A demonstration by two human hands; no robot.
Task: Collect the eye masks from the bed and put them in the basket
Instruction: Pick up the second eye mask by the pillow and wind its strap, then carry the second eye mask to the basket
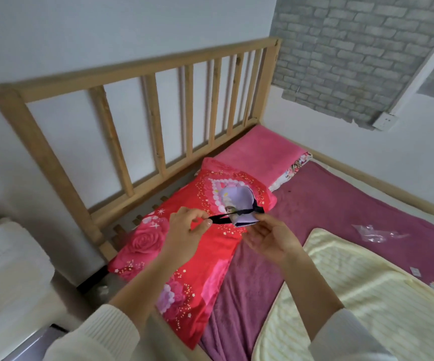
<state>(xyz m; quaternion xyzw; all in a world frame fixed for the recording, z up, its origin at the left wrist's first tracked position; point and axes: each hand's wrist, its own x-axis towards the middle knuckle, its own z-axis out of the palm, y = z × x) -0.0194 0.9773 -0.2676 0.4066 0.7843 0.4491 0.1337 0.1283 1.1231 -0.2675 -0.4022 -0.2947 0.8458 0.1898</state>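
Above the pillow (184,246), 2 hands (left (187,230), right (268,238)) stretch a half-hidden eye mask (239,204).

- Headboard (122,74): bare, matt wood.
- Red pillow (184,256): shiny printed cloth.
- Purple sheet (341,204): fuzzy, matt fleece.
- Cream blanket (354,295): ribbed cloth.
- Eye mask (239,204): smooth lilac fabric.

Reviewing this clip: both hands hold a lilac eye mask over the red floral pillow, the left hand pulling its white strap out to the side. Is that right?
Not quite: the strap is black, not white. The head view shows the left hand pinching it and drawing it sideways, while the right hand holds the lilac eye mask over the red floral pillow.
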